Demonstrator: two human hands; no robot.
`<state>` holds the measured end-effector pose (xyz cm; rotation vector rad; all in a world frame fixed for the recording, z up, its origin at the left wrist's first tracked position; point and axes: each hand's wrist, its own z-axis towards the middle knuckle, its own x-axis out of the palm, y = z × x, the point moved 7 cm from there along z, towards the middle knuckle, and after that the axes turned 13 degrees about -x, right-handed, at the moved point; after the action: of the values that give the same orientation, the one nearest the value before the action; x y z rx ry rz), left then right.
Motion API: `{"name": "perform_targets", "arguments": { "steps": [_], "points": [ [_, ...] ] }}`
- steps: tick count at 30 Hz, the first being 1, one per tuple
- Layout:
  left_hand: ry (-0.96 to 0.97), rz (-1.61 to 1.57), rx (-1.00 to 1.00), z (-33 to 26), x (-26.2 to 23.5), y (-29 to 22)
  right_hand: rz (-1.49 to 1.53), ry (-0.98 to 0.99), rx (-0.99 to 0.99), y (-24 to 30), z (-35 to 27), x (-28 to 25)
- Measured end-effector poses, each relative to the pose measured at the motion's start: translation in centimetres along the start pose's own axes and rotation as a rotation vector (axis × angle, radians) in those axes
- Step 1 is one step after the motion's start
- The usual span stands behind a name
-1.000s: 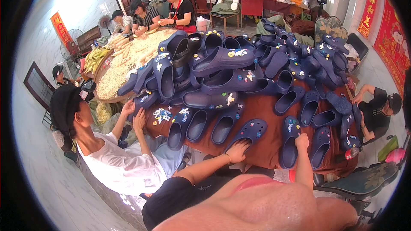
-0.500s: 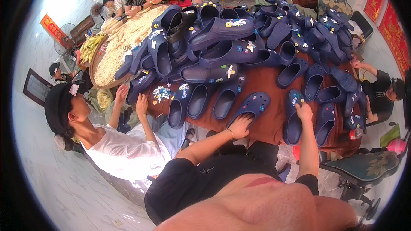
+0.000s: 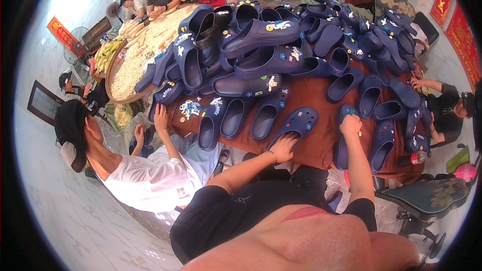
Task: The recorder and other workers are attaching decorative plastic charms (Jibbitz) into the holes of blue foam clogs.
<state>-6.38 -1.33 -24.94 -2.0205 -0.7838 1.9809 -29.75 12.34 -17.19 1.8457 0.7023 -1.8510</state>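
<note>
Progress, judged from charms visible: partial. Many clogs in the navy clog heap (image 3: 253,40) carry character and badge charms on their toes; others lie turned so the toes cannot be checked. At the near edge, the left clog (image 3: 304,117) has only a few small charms, with several open vent holes, so it looks unfinished. The right clog (image 3: 341,155) shows a blue-and-white charm at the toe; the rest of its upper is covered. A third clog (image 3: 385,131), just beside it, bears a few small dots. A group of loose charms (image 3: 191,109) appears to lie on the brown cloth.

Left hand (image 3: 284,146): fingers inside the left clog's opening; grip hidden, cannot tell. Right hand (image 3: 350,125): fingers curled over the right clog's front; whether a charm is pinched, cannot tell.

Appearance: both clogs deep navy, matte, rounded toe, moulded one-piece look. Both rest on the cloth-covered tabletop (image 3: 321,151), toes pointing away from the wearer.
</note>
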Motion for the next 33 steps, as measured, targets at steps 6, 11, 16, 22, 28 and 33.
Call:
{"name": "perform_targets", "arguments": {
  "steps": [6,11,16,22,28,33],
  "points": [
    [0.013,-0.004,0.009,0.7,0.3,-0.2,-0.147,-0.035,0.037,-0.5,0.7,1.8],
    [-0.004,0.003,-0.003,0.7,0.1,0.2,-0.04,-0.028,0.113,0.0,1.3,-0.2],
    [0.009,0.024,0.017,0.6,0.7,0.0,-0.011,-0.023,0.181,-2.0,3.6,3.4],
    [0.009,0.015,0.006,0.2,1.0,0.1,0.057,-0.013,0.049,-2.2,5.0,3.4],
    [0.018,0.035,-0.002,0.2,0.6,0.0,0.029,-0.117,-0.098,-1.5,3.7,3.2],
    [0.048,0.049,-0.019,1.1,0.8,0.5,0.175,-0.238,0.065,-4.9,3.8,4.1]
  ]
}}
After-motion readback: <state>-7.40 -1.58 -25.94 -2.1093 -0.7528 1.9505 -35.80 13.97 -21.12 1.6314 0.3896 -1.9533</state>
